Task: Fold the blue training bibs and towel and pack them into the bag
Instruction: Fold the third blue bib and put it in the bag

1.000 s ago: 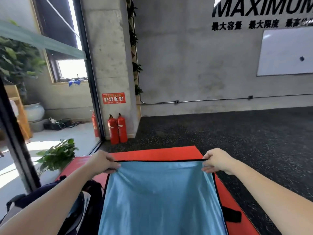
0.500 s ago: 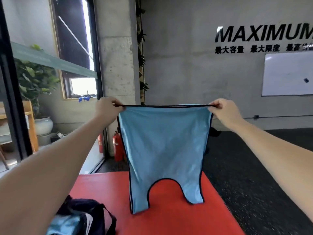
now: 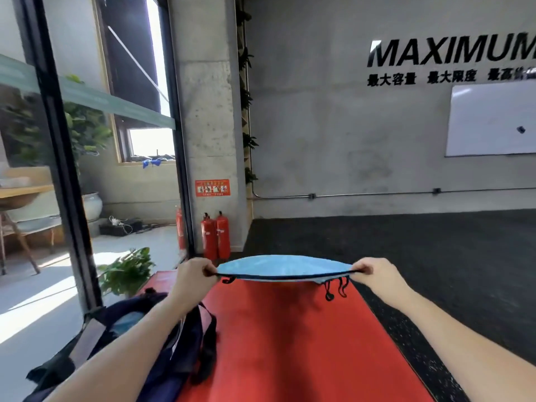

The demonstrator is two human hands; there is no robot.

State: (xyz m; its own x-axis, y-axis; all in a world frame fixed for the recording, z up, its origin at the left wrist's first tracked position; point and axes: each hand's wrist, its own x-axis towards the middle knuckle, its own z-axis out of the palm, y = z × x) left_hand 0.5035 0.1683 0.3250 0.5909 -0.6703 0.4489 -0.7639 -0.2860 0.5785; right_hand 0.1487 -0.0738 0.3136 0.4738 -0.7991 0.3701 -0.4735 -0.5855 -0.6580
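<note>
Blue fabric, one bib (image 3: 282, 266), is stretched in the air between the two hands, above the far end of a red mat (image 3: 290, 343). The bib lies almost flat and is seen nearly edge-on, so it looks like a thin lens shape with a black trim along the near edge. The left hand (image 3: 193, 278) pinches the left corner with curled fingers, and the right hand (image 3: 374, 274) pinches the right corner in the same way. Some short black loops hang down from the bib near the right hand, and one small loop near the left hand.

A dark bag (image 3: 162, 338) sits on the left edge of the mat, under the left forearm, with its top open and something light blue inside. I cannot tell what that item is.

Behind the mat, two red extinguishers (image 3: 216, 235) stand at a concrete pillar. A whiteboard (image 3: 490, 120) hangs on the grey wall at the right.
</note>
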